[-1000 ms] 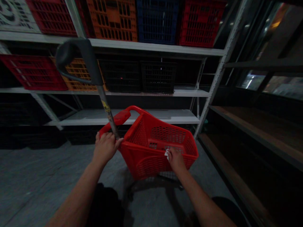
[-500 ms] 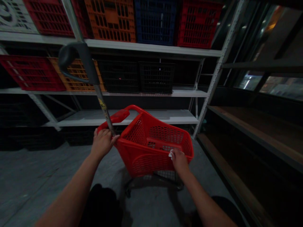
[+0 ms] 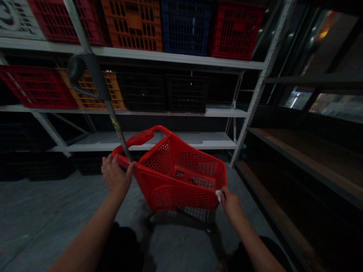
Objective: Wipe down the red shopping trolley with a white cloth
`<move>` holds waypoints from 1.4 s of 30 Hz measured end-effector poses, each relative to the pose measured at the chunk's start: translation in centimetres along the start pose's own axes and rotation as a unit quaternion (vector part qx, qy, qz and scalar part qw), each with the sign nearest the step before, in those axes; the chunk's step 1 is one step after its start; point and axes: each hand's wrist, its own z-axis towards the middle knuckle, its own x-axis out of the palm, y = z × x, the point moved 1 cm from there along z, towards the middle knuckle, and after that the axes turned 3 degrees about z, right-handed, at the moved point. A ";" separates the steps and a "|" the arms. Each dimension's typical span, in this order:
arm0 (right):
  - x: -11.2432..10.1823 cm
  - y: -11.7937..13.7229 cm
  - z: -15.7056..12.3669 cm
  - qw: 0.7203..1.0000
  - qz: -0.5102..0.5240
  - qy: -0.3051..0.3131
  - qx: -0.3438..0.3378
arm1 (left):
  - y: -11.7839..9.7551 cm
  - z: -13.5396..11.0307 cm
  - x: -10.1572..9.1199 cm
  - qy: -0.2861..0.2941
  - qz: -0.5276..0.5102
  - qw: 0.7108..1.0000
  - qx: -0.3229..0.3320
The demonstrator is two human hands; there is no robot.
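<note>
latticed red cart [image 3: 177, 192] bears a splayed left hand [image 3: 115, 175]; right hand [image 3: 231, 204] pinches a white wad [image 3: 218, 195].

Wearer's body, head view, dim light. Left hand [image 3: 116, 175]: bare; thumb and fingers distinct, outline a little soft. Right hand [image 3: 231, 204]: bare; knuckles rounded, finer detail lost to the dimness. Left forearm [image 3: 92, 228] and right forearm [image 3: 252, 238]: both bare for all of the length in frame, smooth in outline, narrow at the wrist, broadening toward the lower edge, where they are cut off. Lower body: dark clothing [image 3: 123, 249], near black, matte, round-topped; second dark patch beside the right forearm. Type of garment, seams and folds: cannot tell.
</note>
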 end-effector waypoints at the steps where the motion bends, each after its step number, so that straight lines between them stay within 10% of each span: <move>1: 0.2 0.1 -0.2 1.000 0.003 -0.006 -0.006 | -0.9 -1.3 0.0 -0.015 -0.020 1.000 0.004; 7: 2.7 5.3 0.1 0.999 -0.003 0.016 -0.040 | -9.3 -9.4 1.5 0.157 -0.132 0.961 0.183; 13: 3.7 8.4 -0.5 0.995 -0.002 0.067 -0.077 | -14.5 -11.5 2.8 0.269 -0.118 0.927 0.231; 21: 1.8 5.3 -3.2 0.984 0.057 0.098 -0.139 | -11.9 -11.1 3.6 0.253 -0.066 0.938 0.228; 29: 5.7 10.3 -1.8 0.983 0.035 0.050 -0.173 | -10.5 -10.7 4.1 0.260 -0.063 0.935 0.231; 37: 3.4 8.6 -3.3 0.970 0.017 0.098 -0.223 | -9.2 -10.3 3.9 0.280 -0.072 0.926 0.241; 42: 5.6 10.6 -2.0 0.970 0.063 0.082 -0.221 | -9.4 -10.3 3.7 0.277 -0.063 0.930 0.234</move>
